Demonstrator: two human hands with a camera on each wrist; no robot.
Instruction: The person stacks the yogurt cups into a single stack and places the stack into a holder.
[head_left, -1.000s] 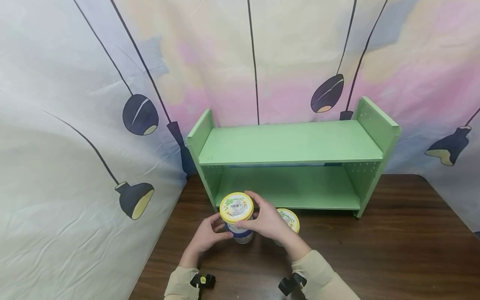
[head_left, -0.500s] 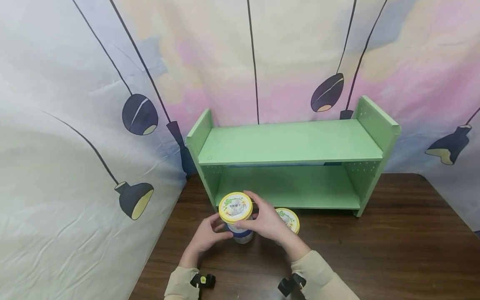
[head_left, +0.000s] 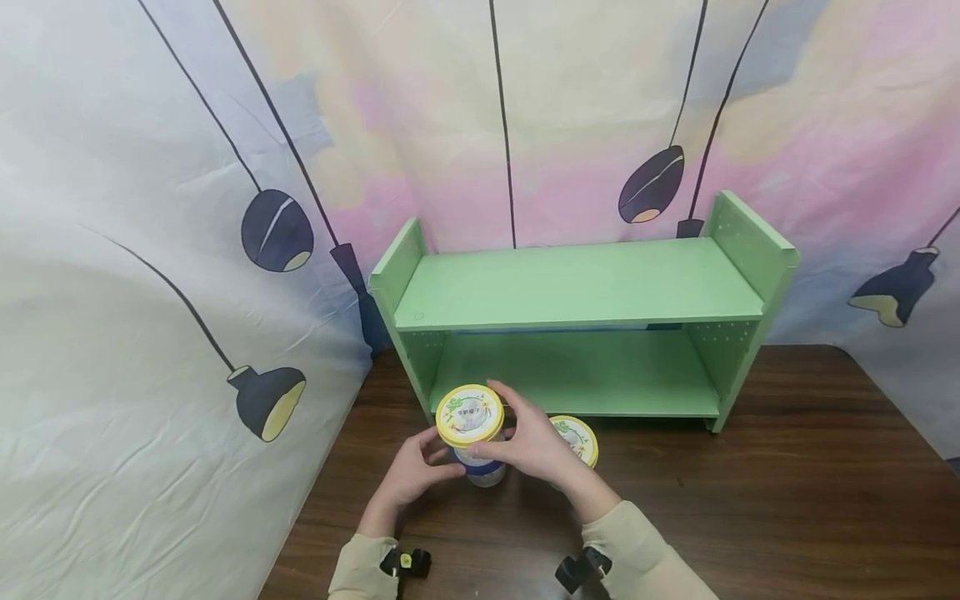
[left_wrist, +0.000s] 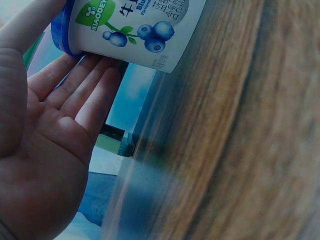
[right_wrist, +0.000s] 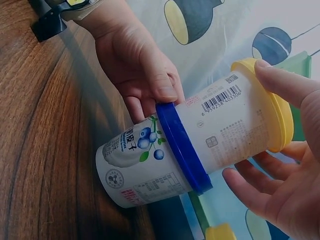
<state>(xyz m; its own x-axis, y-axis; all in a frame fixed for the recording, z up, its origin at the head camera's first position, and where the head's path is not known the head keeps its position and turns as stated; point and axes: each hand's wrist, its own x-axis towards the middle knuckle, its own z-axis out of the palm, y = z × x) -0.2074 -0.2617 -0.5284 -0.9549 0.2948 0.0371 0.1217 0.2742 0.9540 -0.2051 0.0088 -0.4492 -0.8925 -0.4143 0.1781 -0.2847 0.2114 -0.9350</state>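
Note:
Two tubs stand stacked in front of the shelf's left end. Below is a white tub with a blue lid (head_left: 486, 478) and blueberries on its label. On that lid sits a white tub with a yellow lid (right_wrist: 225, 122), its barcode showing in the right wrist view. My left hand (head_left: 411, 472) grips the lower tub around its blue lid, thumb in front and fingers behind. My right hand (head_left: 529, 442) holds the upper tub near its yellow lid between thumb and fingers. Another yellow-lidded tub (head_left: 576, 438) stands right of the stack, partly hidden by my right hand and forearm.
A light green two-tier shelf (head_left: 577, 283) stands on the dark wooden table (head_left: 772, 500), just behind the tubs. A cloth (head_left: 570, 125) printed with hanging lamps covers the wall behind and to the left.
Both hands keep their grip on the stack. The upper tub has shifted very slightly left; its printed lid looks turned a little. The other yellow-lidded tub stays in place.

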